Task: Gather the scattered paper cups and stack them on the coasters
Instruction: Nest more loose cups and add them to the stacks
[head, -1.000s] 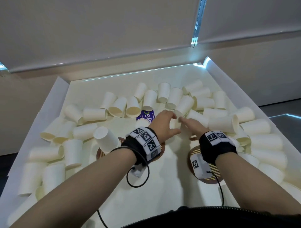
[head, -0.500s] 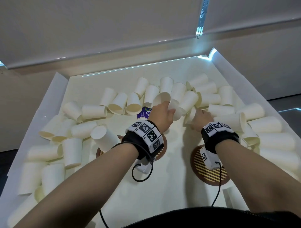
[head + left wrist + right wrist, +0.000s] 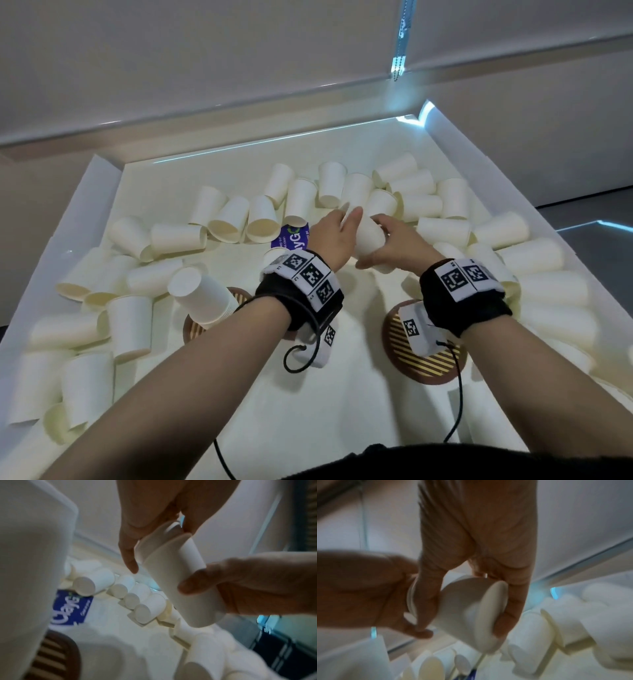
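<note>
White paper cups [image 3: 368, 233] now sit nested between both hands above the table [image 3: 308, 394], where half a second ago each hand reached separately. The left hand [image 3: 334, 236] and right hand [image 3: 394, 243] each curl a grip round them; the striped brown coaster [image 3: 424, 359] near the right wrist waits bare.

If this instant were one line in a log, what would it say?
phase: nesting cups | left hand: grips cup | right hand: grips cups | left coaster: stack on it | right coaster: bare
</note>
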